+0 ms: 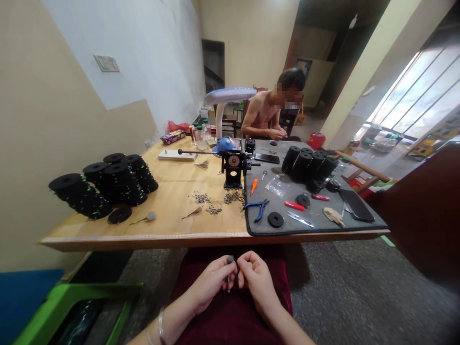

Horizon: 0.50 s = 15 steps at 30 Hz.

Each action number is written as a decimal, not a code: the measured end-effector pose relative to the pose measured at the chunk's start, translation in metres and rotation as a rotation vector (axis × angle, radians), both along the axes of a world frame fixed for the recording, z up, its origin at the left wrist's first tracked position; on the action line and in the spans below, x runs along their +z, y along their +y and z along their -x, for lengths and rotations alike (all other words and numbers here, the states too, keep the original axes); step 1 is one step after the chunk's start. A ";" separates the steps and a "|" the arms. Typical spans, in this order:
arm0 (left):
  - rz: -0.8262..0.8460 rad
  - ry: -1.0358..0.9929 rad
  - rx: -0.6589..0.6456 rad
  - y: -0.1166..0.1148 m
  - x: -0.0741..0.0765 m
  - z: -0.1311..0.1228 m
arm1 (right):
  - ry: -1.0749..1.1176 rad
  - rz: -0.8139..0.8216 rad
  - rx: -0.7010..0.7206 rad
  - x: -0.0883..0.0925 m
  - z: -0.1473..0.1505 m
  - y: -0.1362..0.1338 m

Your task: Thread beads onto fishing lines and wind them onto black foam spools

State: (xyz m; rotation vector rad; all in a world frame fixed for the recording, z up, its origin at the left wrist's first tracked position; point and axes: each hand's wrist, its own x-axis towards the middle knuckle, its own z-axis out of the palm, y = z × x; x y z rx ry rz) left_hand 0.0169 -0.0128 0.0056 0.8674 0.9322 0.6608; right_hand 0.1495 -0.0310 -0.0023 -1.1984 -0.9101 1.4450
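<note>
Both my hands are together over my lap, below the front edge of the wooden table (172, 191). My left hand (212, 282) is closed in a pinch on a small grey piece (230, 260) with a thin pin or wire hanging under it. My right hand (257, 278) is curled shut right beside it, fingertips touching the same small piece. A bangle sits on my left wrist. What the piece is I cannot make out.
On the table: stacks of black spools (108, 187) at left, a small black winding machine (233, 167), scattered beads, a grey mat (309, 225) with blue pliers (259, 207), tweezers, more black spools (309, 163). A person (273, 112) sits at the far end. A green crate (72, 311) stands at lower left.
</note>
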 end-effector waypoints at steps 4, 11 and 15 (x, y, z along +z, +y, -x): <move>-0.066 0.024 -0.041 0.000 -0.002 -0.001 | 0.014 -0.016 0.011 0.001 0.001 0.000; -0.110 0.050 -0.072 0.000 -0.004 -0.002 | -0.031 -0.035 0.007 0.000 0.000 0.000; -0.127 0.047 -0.082 0.000 -0.003 -0.003 | -0.085 -0.023 -0.010 -0.004 -0.001 0.000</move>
